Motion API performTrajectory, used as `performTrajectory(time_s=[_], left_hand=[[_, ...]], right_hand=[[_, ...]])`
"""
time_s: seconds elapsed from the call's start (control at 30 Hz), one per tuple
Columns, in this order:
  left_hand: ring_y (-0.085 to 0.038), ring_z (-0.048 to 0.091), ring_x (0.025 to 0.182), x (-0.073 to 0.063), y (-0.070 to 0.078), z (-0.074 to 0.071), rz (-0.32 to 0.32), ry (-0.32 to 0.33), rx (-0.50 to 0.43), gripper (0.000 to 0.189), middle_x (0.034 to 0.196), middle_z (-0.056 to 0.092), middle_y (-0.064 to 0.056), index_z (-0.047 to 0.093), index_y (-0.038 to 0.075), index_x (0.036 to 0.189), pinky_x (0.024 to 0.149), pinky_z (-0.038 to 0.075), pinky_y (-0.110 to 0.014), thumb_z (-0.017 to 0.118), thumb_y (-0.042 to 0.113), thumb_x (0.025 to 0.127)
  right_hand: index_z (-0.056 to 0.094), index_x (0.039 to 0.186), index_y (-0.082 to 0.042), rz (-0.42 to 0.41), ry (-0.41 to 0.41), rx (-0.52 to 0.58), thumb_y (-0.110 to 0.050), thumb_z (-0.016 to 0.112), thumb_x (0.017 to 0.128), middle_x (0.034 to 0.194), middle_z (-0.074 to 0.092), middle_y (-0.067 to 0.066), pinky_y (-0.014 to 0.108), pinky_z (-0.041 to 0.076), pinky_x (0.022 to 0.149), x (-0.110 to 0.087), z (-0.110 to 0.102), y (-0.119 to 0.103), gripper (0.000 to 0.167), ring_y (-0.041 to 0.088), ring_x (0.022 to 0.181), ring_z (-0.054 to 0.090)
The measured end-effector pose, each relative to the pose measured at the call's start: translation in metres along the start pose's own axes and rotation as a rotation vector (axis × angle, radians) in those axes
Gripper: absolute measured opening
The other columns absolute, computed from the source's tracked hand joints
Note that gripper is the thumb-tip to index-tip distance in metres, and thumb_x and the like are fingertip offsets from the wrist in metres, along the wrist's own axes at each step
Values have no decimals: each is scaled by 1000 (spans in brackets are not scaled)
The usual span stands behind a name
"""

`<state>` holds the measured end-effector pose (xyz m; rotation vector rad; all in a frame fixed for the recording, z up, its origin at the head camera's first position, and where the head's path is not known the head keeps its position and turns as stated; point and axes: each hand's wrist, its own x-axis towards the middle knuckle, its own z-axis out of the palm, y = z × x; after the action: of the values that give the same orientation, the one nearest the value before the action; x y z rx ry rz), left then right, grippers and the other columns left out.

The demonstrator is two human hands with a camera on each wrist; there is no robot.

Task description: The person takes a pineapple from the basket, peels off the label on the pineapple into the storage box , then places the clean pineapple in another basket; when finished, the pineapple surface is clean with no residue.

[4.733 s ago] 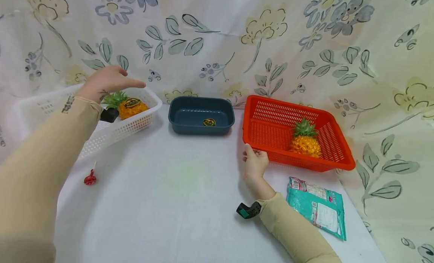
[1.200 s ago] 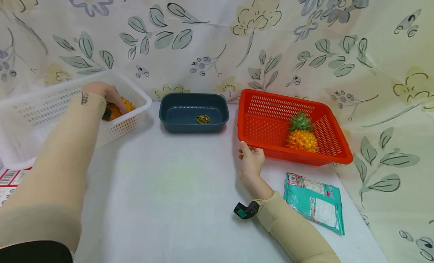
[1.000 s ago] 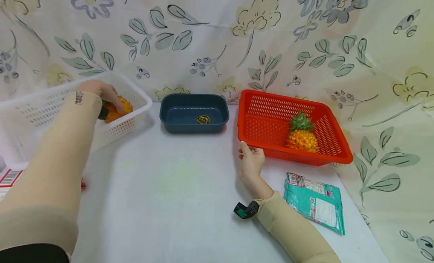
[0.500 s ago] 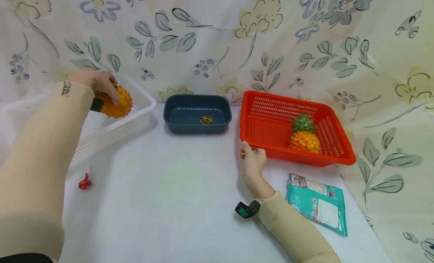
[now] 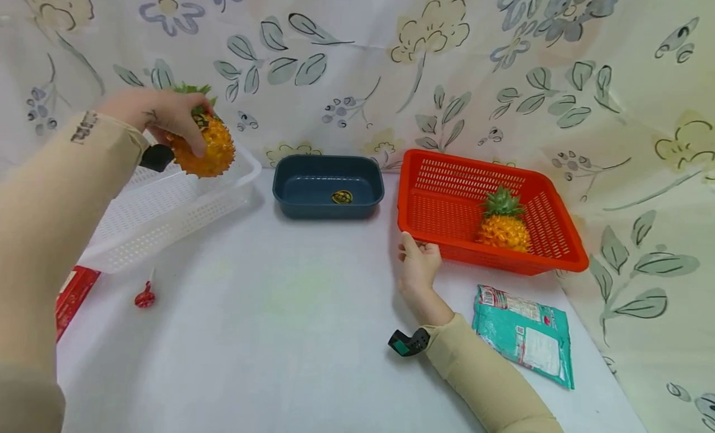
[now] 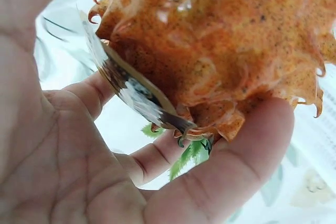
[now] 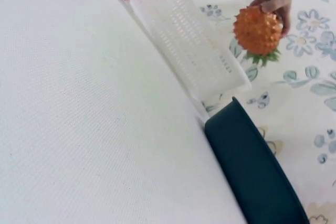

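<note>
My left hand (image 5: pixel 170 116) grips a small orange pineapple (image 5: pixel 209 149) with a green crown, above the white basket (image 5: pixel 162 203). In the left wrist view, its fingers and thumb curl round the spiky orange body (image 6: pixel 220 40), and an oval label (image 6: pixel 134 90) faces the palm. The right wrist view shows the same pineapple (image 7: pixel 257 30) hanging crown down. My right hand (image 5: pixel 419 265) holds the front left corner of the red basket (image 5: pixel 441 241), thumb at the rim and fingers curled. Inside the red basket lies another pineapple (image 5: pixel 503 231).
Between the baskets stands a dark blue tray (image 5: pixel 329 211) with an oval black and yellow label (image 5: pixel 342 197) in it. A red lollipop (image 5: pixel 145 296) and a red packet (image 5: pixel 75 296) lie at the left. At the right is a teal packet (image 5: pixel 525 334). A floral cloth hangs behind.
My left hand has reached into the white basket, taken hold of the pineapple and lifted it up above the rim. My right hand has stayed at the red basket's corner.
</note>
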<state>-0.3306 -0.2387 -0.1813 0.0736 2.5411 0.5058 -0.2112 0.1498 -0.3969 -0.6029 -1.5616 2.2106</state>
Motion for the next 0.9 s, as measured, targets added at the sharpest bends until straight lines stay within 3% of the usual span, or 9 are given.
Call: performTrajectory(time_s=[0.17, 0.37, 0.53, 0.73, 0.9], left_hand=[[-43, 36, 106, -10, 19, 7, 62, 27, 109, 101, 127, 20, -31, 16, 9, 140, 71, 55, -39, 82, 19, 64], [-43, 36, 102, -22, 43, 29, 133, 57, 239, 96, 124, 16, -31, 23, 14, 137, 66, 54, -35, 80, 18, 61], [-40, 40, 100, -33, 58, 55, 207, 61, 327, 89, 124, 18, -28, 28, 18, 135, 69, 50, -37, 77, 13, 61], [-35, 48, 95, -44, 64, 91, 297, 78, 329, 85, 121, 22, -22, 34, 21, 130, 67, 49, -36, 80, 10, 59], [-31, 50, 90, -53, 65, 122, 412, 118, 357, 82, 117, 30, -17, 42, 23, 126, 67, 51, -35, 87, 27, 58]], right_hand=[[52, 87, -10, -5, 4, 0, -11, 67, 83, 68, 57, -3, 22, 46, 58, 2, -1, 0, 16, 11, 62, 56], [51, 87, -11, -3, 4, -4, -11, 66, 83, 69, 57, -2, 23, 46, 60, 3, -1, 0, 16, 15, 65, 56], [51, 86, -10, -13, 8, 7, -10, 66, 83, 68, 56, -3, 23, 46, 58, 4, -1, 1, 16, 13, 63, 57], [51, 83, -10, -28, 15, 36, -7, 67, 82, 64, 56, -4, 21, 46, 54, 4, 0, 3, 16, 9, 59, 57], [52, 84, -11, -22, 8, 36, -8, 67, 83, 65, 57, -4, 23, 47, 57, 3, 0, 3, 15, 9, 60, 57]])
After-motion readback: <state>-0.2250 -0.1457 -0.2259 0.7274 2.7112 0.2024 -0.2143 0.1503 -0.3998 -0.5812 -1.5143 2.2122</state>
